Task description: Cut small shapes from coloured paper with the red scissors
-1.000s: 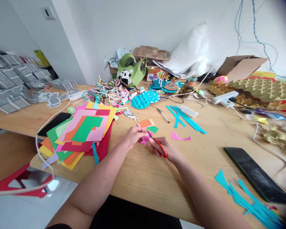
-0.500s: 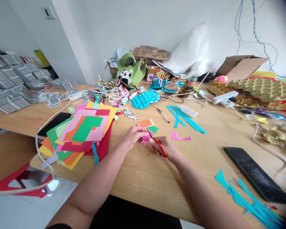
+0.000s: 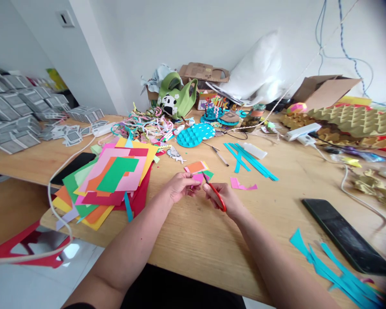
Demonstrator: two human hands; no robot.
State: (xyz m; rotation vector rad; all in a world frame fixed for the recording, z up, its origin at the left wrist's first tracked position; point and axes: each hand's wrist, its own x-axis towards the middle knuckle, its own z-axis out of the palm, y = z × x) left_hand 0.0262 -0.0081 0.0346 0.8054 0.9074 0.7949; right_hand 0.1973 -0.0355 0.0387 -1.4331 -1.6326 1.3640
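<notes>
Pinched in my left hand (image 3: 182, 187) is a small piece of magenta paper (image 3: 197, 178). My right hand (image 3: 224, 198) grips red-handled scissors (image 3: 218, 196), whose dark blades point up and left beside the paper's right edge. Just behind the hands lie small orange (image 3: 195, 166) and green paper pieces, the green one partly hidden by the blades. A pink paper scrap (image 3: 242, 184) rests on the wooden table (image 3: 193, 236) to the right of the scissors.
Stacked coloured sheets (image 3: 119, 171) lie left of my hands. Blue strips (image 3: 252, 161) and a pen (image 3: 220, 156) are behind to the right. A black phone (image 3: 344, 234) and more blue strips (image 3: 337, 270) sit at the right. A green panda bag (image 3: 176, 98) stands at the back.
The magenta paper has been turned in my left hand and now shows a flatter, squarer shape. My left fingers have shifted slightly, and the scissor blades have moved a little off the paper.
</notes>
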